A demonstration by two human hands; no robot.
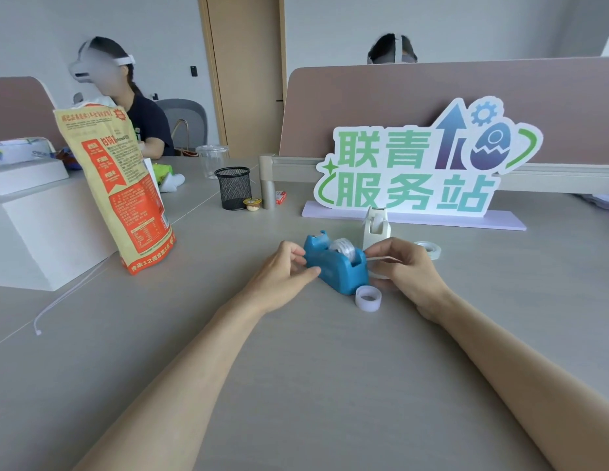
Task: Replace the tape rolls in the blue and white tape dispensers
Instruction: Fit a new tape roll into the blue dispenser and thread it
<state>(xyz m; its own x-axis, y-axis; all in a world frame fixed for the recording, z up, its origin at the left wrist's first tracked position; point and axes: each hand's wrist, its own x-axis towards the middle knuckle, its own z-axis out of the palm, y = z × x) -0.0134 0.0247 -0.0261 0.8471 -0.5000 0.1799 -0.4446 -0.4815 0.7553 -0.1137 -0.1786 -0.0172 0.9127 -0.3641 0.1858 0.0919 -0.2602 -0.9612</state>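
The blue tape dispenser [333, 268] lies on the grey table with a clear tape roll [345, 249] seated in its cradle. My left hand [285, 273] grips the dispenser's left side with thumb and fingers. My right hand [403, 270] is at its right end, pinching a thin strip of tape [381, 258] drawn from the roll. A loose tape roll [368, 298] stands just in front of the dispenser. The white tape dispenser [376, 227] stands upright behind it, a roll inside. Another roll [430, 249] lies flat to the right.
A tall orange and tan bag [117, 185] stands at the left beside a white box [27, 232]. A black mesh cup [233, 188], a small jelly cup [252, 203] and a green sign [422, 168] stand behind. Two people sit at the back.
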